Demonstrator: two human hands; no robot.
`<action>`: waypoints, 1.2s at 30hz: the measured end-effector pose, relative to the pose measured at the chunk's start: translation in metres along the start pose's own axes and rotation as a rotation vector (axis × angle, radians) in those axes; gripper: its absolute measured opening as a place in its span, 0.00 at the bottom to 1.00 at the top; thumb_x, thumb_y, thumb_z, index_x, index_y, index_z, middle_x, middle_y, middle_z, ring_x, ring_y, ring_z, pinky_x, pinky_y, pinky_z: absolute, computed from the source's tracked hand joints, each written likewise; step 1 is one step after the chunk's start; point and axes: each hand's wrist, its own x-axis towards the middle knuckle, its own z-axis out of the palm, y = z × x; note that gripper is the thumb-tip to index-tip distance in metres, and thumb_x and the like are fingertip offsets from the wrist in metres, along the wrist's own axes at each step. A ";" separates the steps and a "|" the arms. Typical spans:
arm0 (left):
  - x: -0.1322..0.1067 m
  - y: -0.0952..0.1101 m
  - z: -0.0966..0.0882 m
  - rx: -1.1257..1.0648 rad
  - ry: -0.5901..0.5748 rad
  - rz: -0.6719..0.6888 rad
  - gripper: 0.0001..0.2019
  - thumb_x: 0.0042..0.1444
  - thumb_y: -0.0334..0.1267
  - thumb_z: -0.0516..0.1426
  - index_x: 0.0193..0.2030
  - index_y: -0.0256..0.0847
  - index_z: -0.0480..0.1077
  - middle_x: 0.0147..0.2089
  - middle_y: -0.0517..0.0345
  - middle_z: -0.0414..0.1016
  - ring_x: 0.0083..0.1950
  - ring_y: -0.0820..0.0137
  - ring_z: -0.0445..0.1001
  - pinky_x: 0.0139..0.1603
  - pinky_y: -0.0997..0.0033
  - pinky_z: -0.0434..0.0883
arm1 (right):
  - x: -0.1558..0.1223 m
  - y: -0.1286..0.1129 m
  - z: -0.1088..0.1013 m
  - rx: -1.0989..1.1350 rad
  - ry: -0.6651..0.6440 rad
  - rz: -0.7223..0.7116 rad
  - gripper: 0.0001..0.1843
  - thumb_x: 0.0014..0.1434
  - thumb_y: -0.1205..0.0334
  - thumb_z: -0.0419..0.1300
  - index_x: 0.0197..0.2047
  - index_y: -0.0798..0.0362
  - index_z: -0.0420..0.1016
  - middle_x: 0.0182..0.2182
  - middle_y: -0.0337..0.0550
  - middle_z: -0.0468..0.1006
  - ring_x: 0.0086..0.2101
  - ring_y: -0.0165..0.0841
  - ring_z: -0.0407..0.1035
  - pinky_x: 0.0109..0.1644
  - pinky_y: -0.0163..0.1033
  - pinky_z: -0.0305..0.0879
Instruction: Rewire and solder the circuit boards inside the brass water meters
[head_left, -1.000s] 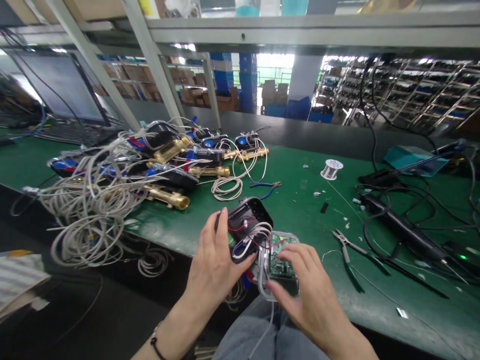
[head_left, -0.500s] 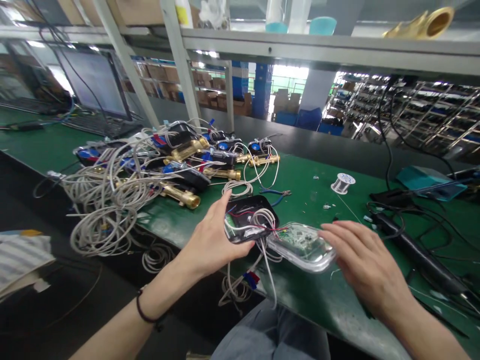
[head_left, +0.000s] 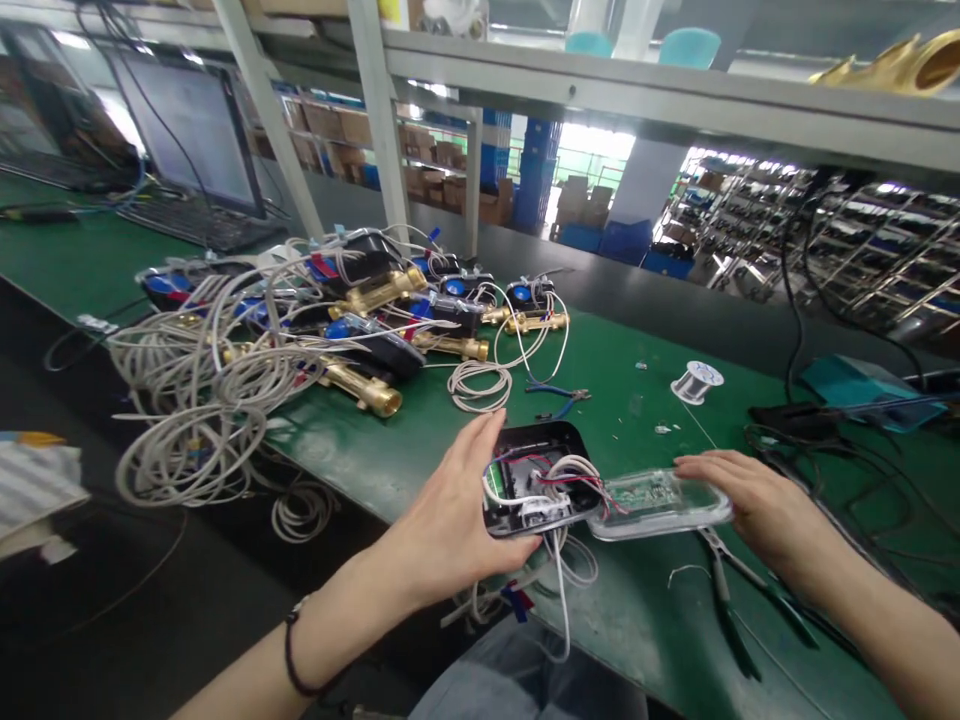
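My left hand [head_left: 454,505] grips a black plastic housing [head_left: 551,437] by its left side, fingers behind and thumb along the front edge. Inside lie coiled grey cable, thin red wires and a bit of green board. Thin wires run from it to a clear plastic cover [head_left: 637,525] with a circuit board [head_left: 649,492] in it, on the right. My right hand [head_left: 772,505] holds that cover at its right end, fingertips on the upper edge; its thumb is hidden. Grey cable [head_left: 562,600] hangs below the housing. Under my right hand lie green-handled pliers [head_left: 724,600].
To the left is a heap of brass-bodied meters [head_left: 367,385] with coiled grey cables [head_left: 187,430]. Blue-handled cutters [head_left: 559,398] and a solder spool [head_left: 697,382] lie behind the housing. Black cords [head_left: 825,470] are at right. A shelf beam [head_left: 600,95] crosses above.
The housing and cover have shifted right and slightly down in view with both hands. The cover now sits flatter, and the green-handled pliers have come into sight below my right hand.
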 end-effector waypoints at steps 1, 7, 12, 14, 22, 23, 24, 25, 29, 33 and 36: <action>-0.001 0.000 0.001 0.010 -0.011 0.003 0.51 0.43 0.44 0.63 0.69 0.36 0.37 0.69 0.39 0.45 0.69 0.54 0.48 0.67 0.50 0.54 | -0.004 0.003 0.003 0.014 -0.043 0.021 0.20 0.58 0.71 0.49 0.50 0.50 0.72 0.44 0.43 0.78 0.43 0.33 0.72 0.47 0.40 0.69; 0.003 -0.003 0.000 0.079 -0.041 -0.003 0.53 0.43 0.49 0.62 0.69 0.32 0.35 0.69 0.36 0.43 0.70 0.51 0.46 0.67 0.49 0.54 | 0.018 -0.047 -0.027 -0.009 0.324 0.148 0.13 0.62 0.63 0.50 0.46 0.53 0.73 0.40 0.47 0.77 0.39 0.36 0.72 0.44 0.43 0.69; 0.007 -0.003 0.000 0.121 -0.039 0.016 0.53 0.42 0.47 0.61 0.68 0.32 0.36 0.69 0.34 0.44 0.69 0.50 0.46 0.65 0.49 0.58 | 0.075 -0.152 -0.029 0.286 0.253 -0.190 0.09 0.63 0.64 0.53 0.39 0.53 0.74 0.34 0.45 0.77 0.35 0.33 0.69 0.38 0.38 0.68; 0.009 -0.004 0.000 0.129 -0.039 0.029 0.51 0.41 0.44 0.60 0.68 0.31 0.37 0.69 0.33 0.45 0.69 0.51 0.48 0.64 0.49 0.58 | 0.088 -0.171 -0.018 0.286 0.162 -0.206 0.08 0.61 0.64 0.54 0.36 0.55 0.75 0.32 0.45 0.76 0.35 0.34 0.67 0.38 0.39 0.67; 0.016 -0.002 -0.006 0.153 -0.069 0.003 0.51 0.40 0.52 0.61 0.65 0.24 0.45 0.67 0.29 0.48 0.69 0.49 0.49 0.65 0.50 0.56 | 0.084 -0.152 -0.015 0.869 0.158 0.176 0.16 0.65 0.57 0.49 0.35 0.54 0.74 0.29 0.40 0.76 0.30 0.28 0.68 0.34 0.34 0.62; 0.017 0.000 -0.005 0.174 -0.061 0.014 0.52 0.40 0.53 0.61 0.65 0.24 0.45 0.68 0.28 0.46 0.69 0.49 0.46 0.66 0.48 0.54 | 0.083 -0.151 -0.015 0.980 0.157 0.228 0.16 0.65 0.55 0.49 0.36 0.53 0.74 0.30 0.40 0.76 0.31 0.28 0.69 0.35 0.34 0.63; 0.020 0.002 -0.003 0.198 -0.053 0.031 0.52 0.40 0.55 0.61 0.65 0.23 0.45 0.68 0.27 0.44 0.70 0.48 0.44 0.66 0.47 0.52 | 0.082 -0.150 -0.015 1.077 0.153 0.256 0.16 0.65 0.54 0.49 0.37 0.53 0.74 0.31 0.40 0.76 0.32 0.29 0.69 0.37 0.34 0.64; 0.023 0.006 -0.001 0.221 -0.049 0.054 0.53 0.39 0.58 0.60 0.65 0.23 0.46 0.69 0.27 0.42 0.70 0.47 0.42 0.67 0.46 0.50 | 0.083 -0.151 -0.014 1.165 0.149 0.264 0.16 0.65 0.53 0.49 0.36 0.53 0.73 0.30 0.40 0.75 0.33 0.29 0.69 0.39 0.35 0.64; 0.036 0.020 0.008 0.296 -0.054 0.139 0.54 0.38 0.63 0.59 0.63 0.22 0.51 0.64 0.28 0.55 0.68 0.45 0.49 0.67 0.44 0.42 | 0.088 -0.158 -0.010 1.464 0.121 0.305 0.18 0.63 0.49 0.50 0.29 0.53 0.66 0.22 0.34 0.65 0.25 0.25 0.61 0.37 0.34 0.63; 0.042 0.025 0.011 0.368 -0.073 0.155 0.46 0.40 0.55 0.59 0.60 0.20 0.56 0.59 0.30 0.63 0.63 0.46 0.59 0.67 0.50 0.45 | 0.090 -0.161 -0.007 1.660 0.126 0.410 0.17 0.61 0.48 0.53 0.28 0.53 0.64 0.18 0.29 0.55 0.20 0.23 0.51 0.28 0.31 0.56; 0.041 0.022 0.012 0.359 -0.071 0.166 0.45 0.41 0.53 0.59 0.61 0.21 0.56 0.60 0.31 0.61 0.63 0.46 0.58 0.66 0.52 0.49 | 0.085 -0.159 -0.007 1.660 0.107 0.454 0.17 0.60 0.48 0.55 0.29 0.53 0.66 0.18 0.30 0.55 0.20 0.23 0.49 0.26 0.31 0.52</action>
